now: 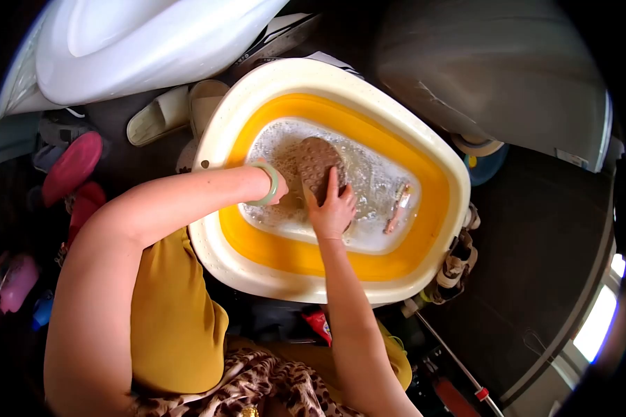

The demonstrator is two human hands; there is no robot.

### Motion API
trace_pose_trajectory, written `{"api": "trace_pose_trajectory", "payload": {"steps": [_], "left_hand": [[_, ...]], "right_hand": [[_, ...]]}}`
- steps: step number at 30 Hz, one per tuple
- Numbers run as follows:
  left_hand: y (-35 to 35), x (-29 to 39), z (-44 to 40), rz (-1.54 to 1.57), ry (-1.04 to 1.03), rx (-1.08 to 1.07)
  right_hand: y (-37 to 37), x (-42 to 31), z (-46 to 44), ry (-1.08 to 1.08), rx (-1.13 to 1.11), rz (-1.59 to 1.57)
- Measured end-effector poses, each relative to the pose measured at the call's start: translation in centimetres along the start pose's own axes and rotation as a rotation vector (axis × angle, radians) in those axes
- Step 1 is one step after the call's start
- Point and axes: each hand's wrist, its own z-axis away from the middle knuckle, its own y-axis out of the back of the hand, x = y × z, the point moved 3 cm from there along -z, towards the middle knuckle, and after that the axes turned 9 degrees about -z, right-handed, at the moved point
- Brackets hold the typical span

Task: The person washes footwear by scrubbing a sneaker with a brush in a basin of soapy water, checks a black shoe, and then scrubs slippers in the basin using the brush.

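Right hand (332, 214) fingers-spread on brown shoe (318, 158), sole-up in sudsy tub (306, 75); left hand (282, 189) just left. Can't tell either grip.

At centre, the left hand's (282, 190) fingers are hidden; the right hand (334, 212) covers part of the sole (318, 161). Upper left, the frame crops the white basin (139, 62).

basin rim (295, 75): cream | basin wall (285, 258): yellow | sole (318, 157): brown | bangle (274, 182): pale green | trousers (177, 313): mustard | garment (240, 375): leopard print
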Motion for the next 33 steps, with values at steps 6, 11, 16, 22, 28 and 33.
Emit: {"api": "trace_pose_trajectory", "payload": {"steps": [6,11,16,22,28,33], "left_hand": [[2.4,0.8,5.4,0.459,0.017,0.092],[3.5,1.7,3.8,0.309,-0.016,0.037],[3.6,2.0,3.4,0.385,0.004,0.256],[4.2,1.4,3.8,0.365,-0.036,0.209],[3.7,1.4,4.4,0.532,-0.046,0.175],[3.4,2.0,4.6,0.465,-0.093,0.153]], "right_hand": [[-4.0,0.8,0.8,-0.011,0.026,0.043],[-2.3,3.2,-2.3,0.018,0.007,-0.041],[3.2,6.3,-6.7,-0.106,-0.406,-0.270],[4.1,3.5,-2.0,-0.021,-0.015,-0.054],[-2.5,0.6,1.4,-0.006,-0.051,0.016],[-2.8,2.5,0.4,-0.004,-0.083,-0.087]]}}
